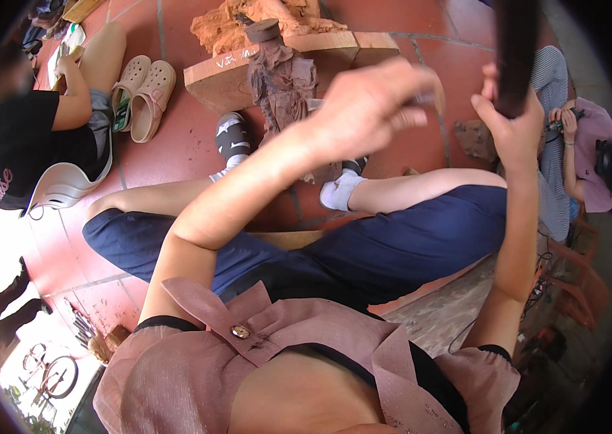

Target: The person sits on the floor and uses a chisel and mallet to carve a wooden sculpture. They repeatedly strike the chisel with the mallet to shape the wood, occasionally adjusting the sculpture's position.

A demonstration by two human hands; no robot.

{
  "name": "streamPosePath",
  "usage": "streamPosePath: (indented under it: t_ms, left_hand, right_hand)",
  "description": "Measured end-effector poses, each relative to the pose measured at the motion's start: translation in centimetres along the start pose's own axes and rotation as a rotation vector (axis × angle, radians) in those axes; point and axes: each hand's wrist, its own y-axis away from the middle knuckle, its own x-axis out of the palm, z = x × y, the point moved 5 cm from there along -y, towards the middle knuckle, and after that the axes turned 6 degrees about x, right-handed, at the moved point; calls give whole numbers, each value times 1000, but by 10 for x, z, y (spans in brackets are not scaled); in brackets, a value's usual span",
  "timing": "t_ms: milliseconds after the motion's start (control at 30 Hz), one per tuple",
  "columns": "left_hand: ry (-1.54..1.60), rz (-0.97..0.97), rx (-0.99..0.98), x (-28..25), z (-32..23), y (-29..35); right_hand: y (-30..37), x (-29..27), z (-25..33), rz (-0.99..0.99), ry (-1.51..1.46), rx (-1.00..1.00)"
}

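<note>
My left hand (378,108) is raised over the floor to the right of a carved brown wooden figure (283,79). Its fingers are curled and smeared by motion, with a small greyish thing at the fingertips that I cannot make out. In my right hand (512,123), closed around its lower end, is a thick dark rod (516,54) pointing up out of the picture. The figure wears a flat-topped hat and stands between my feet, its lower part partly covered by my left forearm. A pale sliver shows beside the figure, next to my left wrist.
Behind the figure lies a thick wooden slab (219,78) with rough orange wood (270,18) on it. Pale clogs (153,101) and a seated person (38,137) are at the left. Another person (588,152) sits at the right, near a brown lump (474,137) on the tiled floor.
</note>
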Motion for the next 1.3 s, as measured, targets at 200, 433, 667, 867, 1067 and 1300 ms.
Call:
streamPosePath:
  t_ms: [200,433,667,867,1067,1300]
  left_hand:
    - [1,82,79,27,16,-6]
    - [-46,13,86,19,41,-7]
    - [17,-82,73,13,38,-7]
    - [35,-95,115,10,30,-7]
    - [40,-123,99,7,38,-8]
    - [59,-204,105,-2,41,-8]
  right_hand:
    - [62,3,-9,-268,-585,25]
    - [103,42,-40,-309,-546,150]
    - [96,52,-38,-239,-520,121]
    - [81,44,-32,-221,-461,41]
    - [80,41,-39,-225,-460,84]
    - [77,42,-31,-250,-474,50]
